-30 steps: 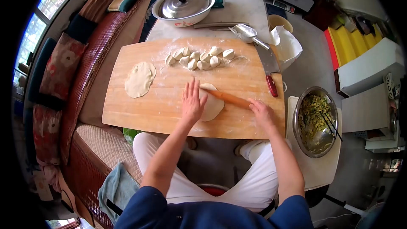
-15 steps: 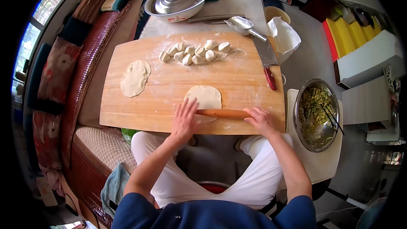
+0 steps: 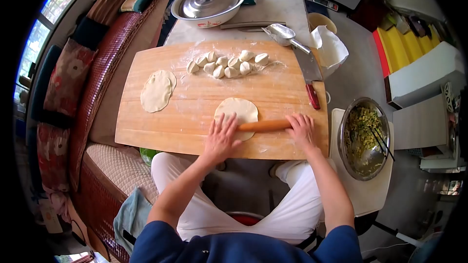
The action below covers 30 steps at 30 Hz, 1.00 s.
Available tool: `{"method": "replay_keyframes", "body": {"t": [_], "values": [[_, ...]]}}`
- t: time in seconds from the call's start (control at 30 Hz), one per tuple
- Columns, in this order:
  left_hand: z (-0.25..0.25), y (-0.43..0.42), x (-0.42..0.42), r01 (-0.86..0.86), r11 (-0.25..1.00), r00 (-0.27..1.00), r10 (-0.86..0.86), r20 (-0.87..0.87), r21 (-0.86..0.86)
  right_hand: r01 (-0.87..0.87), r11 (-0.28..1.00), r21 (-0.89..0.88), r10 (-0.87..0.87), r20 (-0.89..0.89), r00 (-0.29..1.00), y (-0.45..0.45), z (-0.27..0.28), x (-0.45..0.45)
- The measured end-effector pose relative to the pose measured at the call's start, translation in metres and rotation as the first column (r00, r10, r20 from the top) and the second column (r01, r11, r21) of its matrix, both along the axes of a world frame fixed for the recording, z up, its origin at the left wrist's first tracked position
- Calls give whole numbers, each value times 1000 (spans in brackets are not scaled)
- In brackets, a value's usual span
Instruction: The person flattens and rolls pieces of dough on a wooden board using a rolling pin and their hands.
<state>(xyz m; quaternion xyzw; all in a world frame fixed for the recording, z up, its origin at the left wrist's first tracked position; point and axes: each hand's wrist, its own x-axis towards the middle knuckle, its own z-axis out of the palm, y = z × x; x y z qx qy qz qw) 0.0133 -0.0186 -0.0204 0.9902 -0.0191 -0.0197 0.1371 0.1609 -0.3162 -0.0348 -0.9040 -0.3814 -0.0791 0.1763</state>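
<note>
A wooden rolling pin (image 3: 264, 125) lies across a round, flat sheet of dough (image 3: 243, 108) near the front edge of the wooden board. At the pin's left end, my left hand (image 3: 222, 137) presses over it with fingers spread forward above the dough's left side; the palm hides that end. My right hand (image 3: 302, 131) rests on the right end, fingers bent over it. To the left lie flattened dough sheets (image 3: 157, 92), overlapping one another. Several small lumps of dough (image 3: 229, 64) sit in a floury patch at the back of the board.
The wooden board (image 3: 190, 122) lies on a table. A red-handled cleaver (image 3: 312, 96) and a metal scoop (image 3: 281, 34) are at the right. Behind stands a lidded basin (image 3: 208, 4). A metal bowl of chopped filling (image 3: 364, 136) with chopsticks stands right. A sofa (image 3: 100, 85) is left.
My left hand has shifted slightly right along the rolling pin, so less of the pin shows between my hands. The pin has moved up over the dough. The view has shifted slightly.
</note>
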Motion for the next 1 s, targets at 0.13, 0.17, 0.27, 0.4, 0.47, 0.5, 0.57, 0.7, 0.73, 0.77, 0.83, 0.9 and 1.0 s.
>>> {"method": "replay_keyframes", "body": {"t": [0.13,0.17,0.27,0.4,0.47,0.5,0.57,0.7,0.73,0.77,0.83,0.9,1.0], "values": [[-3,-4,-4,-154,976,982,168,85,-153,46,996,78,-32,-171,985,-22,-1,-19],[-13,-3,6,-247,921,937,305,167,-301,79,984,160,-51,-172,984,-30,0,-16],[-28,-18,39,-393,896,901,420,105,-207,401,852,336,-236,-438,867,-36,11,-12],[-9,-29,61,-55,998,994,54,98,8,515,820,251,-377,-439,815,-35,26,-3],[-5,-7,65,94,991,989,-104,106,94,413,888,203,-349,-287,892,-45,9,3],[4,7,62,136,983,983,-149,107,123,362,916,173,-325,-211,922,-48,2,4],[15,29,47,115,987,988,-125,87,114,207,973,104,-189,-163,968,-48,10,-3],[-4,27,2,61,998,990,-65,123,36,48,999,19,-43,-218,975,-23,1,-13],[-12,27,5,39,999,991,-40,124,13,28,1000,-11,-30,-213,976,-12,3,-10],[-20,27,9,17,1000,992,-15,123,-13,55,998,-16,-57,-174,983,-3,7,-4],[-20,25,28,-51,996,988,61,142,-72,115,993,-23,-117,-95,989,11,10,15],[-21,31,57,-124,992,985,125,120,-21,140,990,10,-140,12,990,21,10,33],[-22,29,56,-112,994,986,110,124,5,138,990,37,-139,48,989,15,1,31]]}}
